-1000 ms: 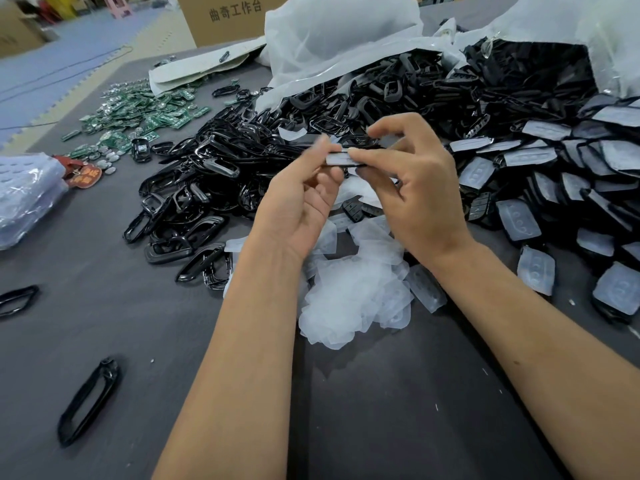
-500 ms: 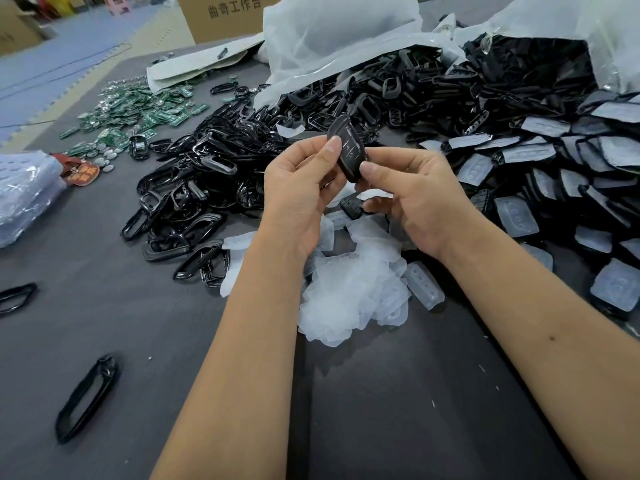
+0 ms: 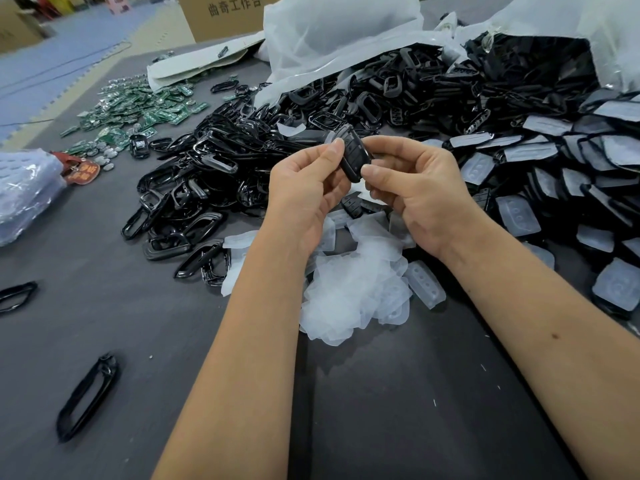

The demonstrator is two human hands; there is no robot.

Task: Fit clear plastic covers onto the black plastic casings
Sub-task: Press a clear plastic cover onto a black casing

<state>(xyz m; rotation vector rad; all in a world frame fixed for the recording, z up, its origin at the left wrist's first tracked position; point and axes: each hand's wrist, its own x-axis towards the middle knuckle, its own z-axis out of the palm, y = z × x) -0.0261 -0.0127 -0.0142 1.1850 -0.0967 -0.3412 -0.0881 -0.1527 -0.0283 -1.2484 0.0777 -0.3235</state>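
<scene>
Above the grey table, in the head view, the left hand and right hand together pinch one black casing, held tilted between curled thumbs and fingers. Directly below lies a pile of clear covers. Loose black frames lie heaped at left, covered casings at right.

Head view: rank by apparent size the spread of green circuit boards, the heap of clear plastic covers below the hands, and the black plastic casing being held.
1. Spread of green circuit boards and heap of clear plastic covers: look alike; the boards lie farther off, so unsure.
2. Black plastic casing, pinched by left hand and right hand: clearly smallest.
</scene>
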